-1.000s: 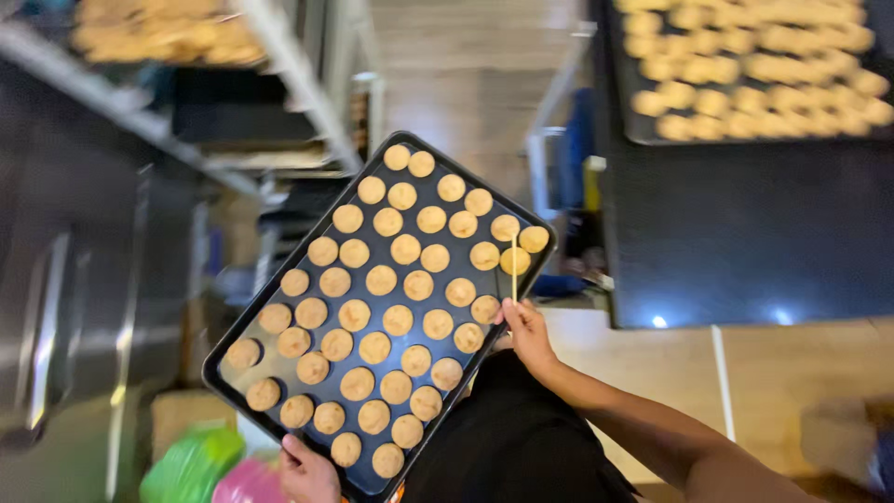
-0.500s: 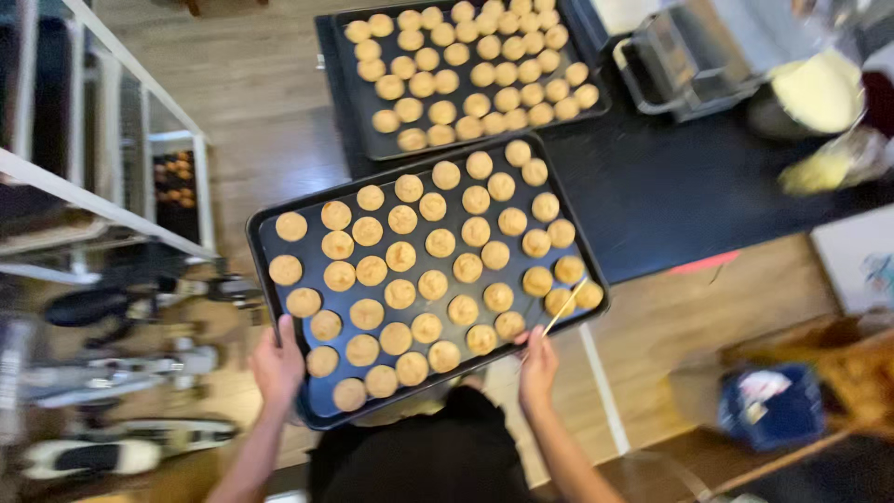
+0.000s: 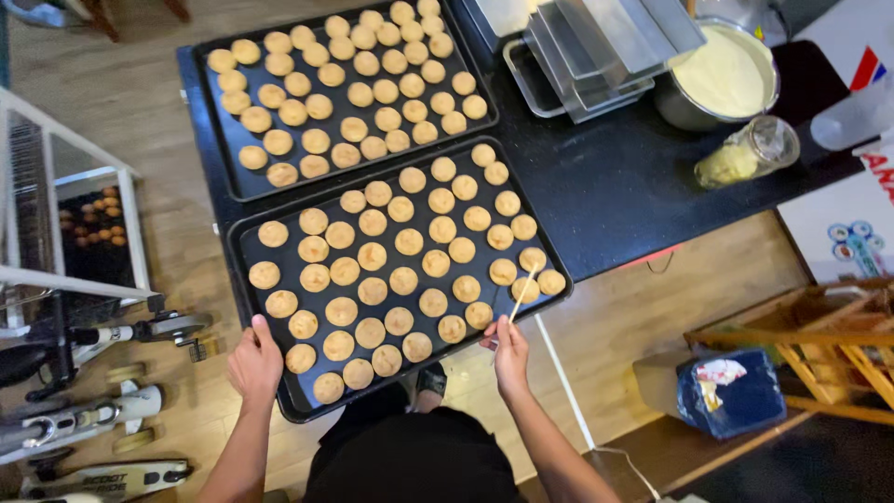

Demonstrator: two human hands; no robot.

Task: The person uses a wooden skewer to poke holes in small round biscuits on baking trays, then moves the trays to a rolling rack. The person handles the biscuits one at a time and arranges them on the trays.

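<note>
Since half a second ago, the near tray [image 3: 279,391] has travelled further over the bench [image 3: 615,196], and its far edge now lies just beside the far tray [image 3: 209,121]. Our left hand [image 3: 253,361] clenches the tray's near-left rim; our right hand [image 3: 510,352] pinches a thin wooden stick [image 3: 521,293] while touching the near-right rim. We judge the tray is being set down, so the next move calls for sliding it fully onto the bench, keeping the round pastries [image 3: 372,291] level. Right of them stand a pot of batter [image 3: 722,74] and a jar [image 3: 750,154].
</note>
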